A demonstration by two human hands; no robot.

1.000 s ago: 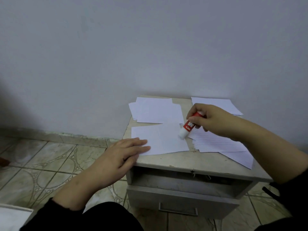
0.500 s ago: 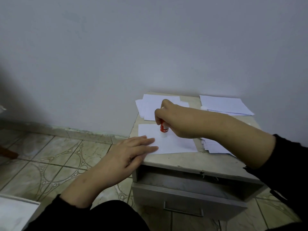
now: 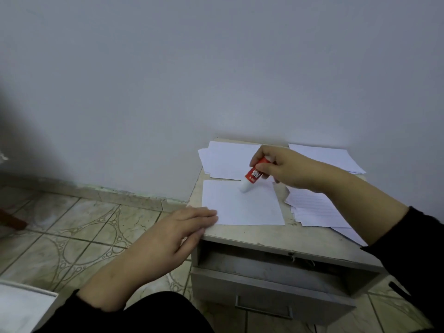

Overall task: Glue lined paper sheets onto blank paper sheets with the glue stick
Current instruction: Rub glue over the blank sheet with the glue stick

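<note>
one glue stick (image 3: 254, 174) (tilted) in right hand (image 3: 286, 168) touches blank sheet (image 3: 242, 205).

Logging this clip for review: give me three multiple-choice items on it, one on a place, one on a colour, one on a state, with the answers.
1. Where does the glue stick's tip rest?
A. on the blank sheet
B. in the drawer
C. on the floor

2. What colour is the glue stick's label?
A. green
B. red
C. black

3. How is the drawer?
A. fully shut
B. removed
C. partly open

Answers:
A, the glue stick in the right hand touches the blank sheet, pinned by the left hand.
B, its label is red.
C, the drawer juts out.
</note>
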